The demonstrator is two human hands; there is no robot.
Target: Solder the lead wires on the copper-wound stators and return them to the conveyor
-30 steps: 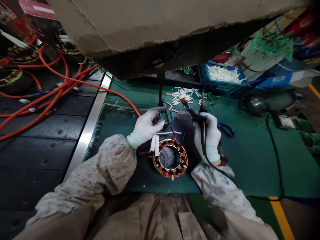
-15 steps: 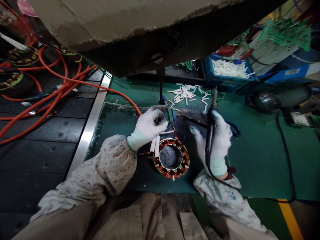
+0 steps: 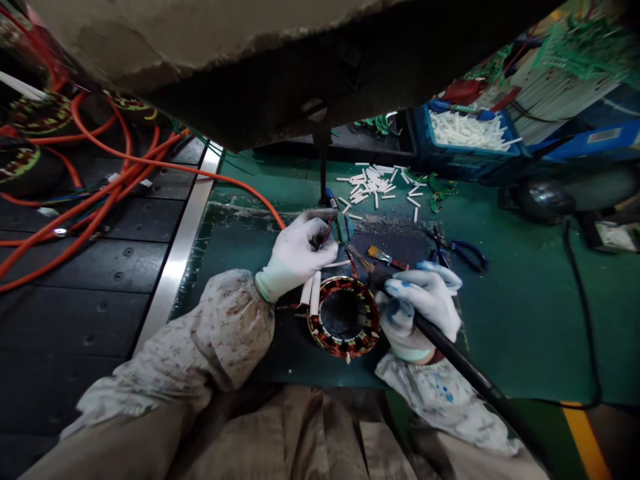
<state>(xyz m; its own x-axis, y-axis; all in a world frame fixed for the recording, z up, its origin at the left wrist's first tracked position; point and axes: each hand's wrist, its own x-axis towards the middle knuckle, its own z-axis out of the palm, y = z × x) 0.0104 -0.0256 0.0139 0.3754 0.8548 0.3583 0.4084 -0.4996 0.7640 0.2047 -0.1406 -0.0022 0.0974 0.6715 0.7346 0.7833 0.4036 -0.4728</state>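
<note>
Green workbench mat (image 3: 500,313) across the middle and right, with a black studded belt (image 3: 90,287) along the left side, a metal strip between them. Overhead, a big beige hood (image 3: 200,40) and dark underside. Orange cables (image 3: 100,193) spread over the belt, one running onto the mat. At far right, a blue bin (image 3: 425,157) full of white sleeves. Near the front edge of the mat, a copper-wound stator ring (image 3: 344,319), flat on a dark pad, between both gloved hands.

Left hand (image 3: 300,253) just behind the stator, closed around thin coloured wires (image 3: 331,230) close to a small green part; two white tubes (image 3: 310,292) below the palm, touching the ring's left rim. Right hand (image 3: 420,303) just beside the ring's right rim, wrapped firmly around a black soldering iron (image 3: 450,347), tip pointing towards the wires, cord running back to the lower right.

Behind the hands, loose white sleeves (image 3: 373,187) scattered on the mat. Blue-handled pliers (image 3: 463,250) to the right, apart from the hand. Small brush (image 3: 385,257) lying just above the right hand.
</note>
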